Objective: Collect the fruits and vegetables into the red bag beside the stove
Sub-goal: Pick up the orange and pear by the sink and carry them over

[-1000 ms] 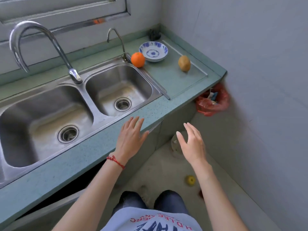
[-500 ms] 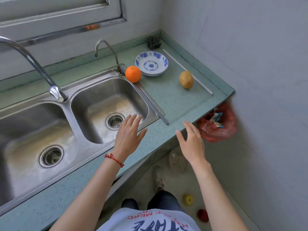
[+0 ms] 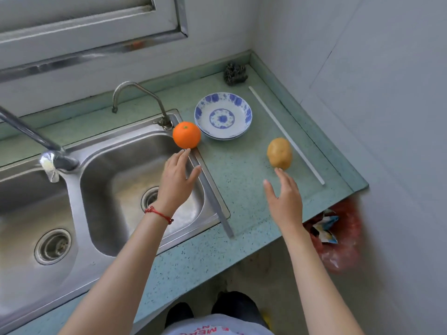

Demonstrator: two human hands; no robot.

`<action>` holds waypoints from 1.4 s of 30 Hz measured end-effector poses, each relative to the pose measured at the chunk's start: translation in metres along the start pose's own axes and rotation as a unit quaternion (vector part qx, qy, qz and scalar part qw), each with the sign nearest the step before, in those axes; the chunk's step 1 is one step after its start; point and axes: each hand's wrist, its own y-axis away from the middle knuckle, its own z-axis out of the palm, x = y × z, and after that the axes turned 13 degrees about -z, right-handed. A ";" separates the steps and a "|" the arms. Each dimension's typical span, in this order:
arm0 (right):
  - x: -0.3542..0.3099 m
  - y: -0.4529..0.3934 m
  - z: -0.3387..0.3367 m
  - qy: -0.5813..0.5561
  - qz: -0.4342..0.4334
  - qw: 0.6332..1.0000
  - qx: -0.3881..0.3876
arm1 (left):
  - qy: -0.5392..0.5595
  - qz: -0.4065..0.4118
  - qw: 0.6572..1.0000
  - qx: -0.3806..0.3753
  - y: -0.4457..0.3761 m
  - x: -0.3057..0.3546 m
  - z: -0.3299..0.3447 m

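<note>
1. The left hand (image 3: 177, 180) hangs over the right sink basin (image 3: 145, 189), fingers spread and empty, the fingertips (image 3: 185, 153) just short of the orange (image 3: 186, 134).
2. The right hand (image 3: 285, 201) is over the counter (image 3: 242, 189), also spread wide and holding nothing, its longest fingertip almost at the near side of the potato (image 3: 279, 153); whether it touches I cannot tell.
3. The orange sits on the sink's rim by the small tap (image 3: 145, 97), just beside the blue-patterned bowl (image 3: 223, 116). The potato lies on the open counter, well apart from the orange.
4. The red bag (image 3: 338, 238) hangs below the counter's right end, mouth open, with some wrappers already inside. No stove shows in this view.
5. Handling, as I judge it: the orange looks smooth and round, so it may roll off the rim into the basin if nudged. Best cup it from above, fingers wrapping past its widest part.
6. The potato looks firm, matte and fairly heavy for its size; its dull skin should grip well. Take it across its short width, thumb on one side, fingers on the other.
7. Neither looks fragile, so a firm hold is safe. The bowl is the breakable thing nearby; keep the left hand's approach clear of it.
</note>
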 end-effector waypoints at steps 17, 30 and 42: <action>0.053 -0.103 0.018 0.006 0.080 0.996 0.049 | 0.096 -0.169 0.980 0.034 -0.108 0.016 0.019; 0.039 -0.102 0.017 -0.109 0.140 0.982 0.069 | 0.238 -0.231 0.942 0.052 -0.086 0.017 0.022; -0.038 -0.046 0.044 -0.188 0.071 0.980 -0.016 | 0.330 -0.255 0.907 0.054 0.014 -0.029 -0.006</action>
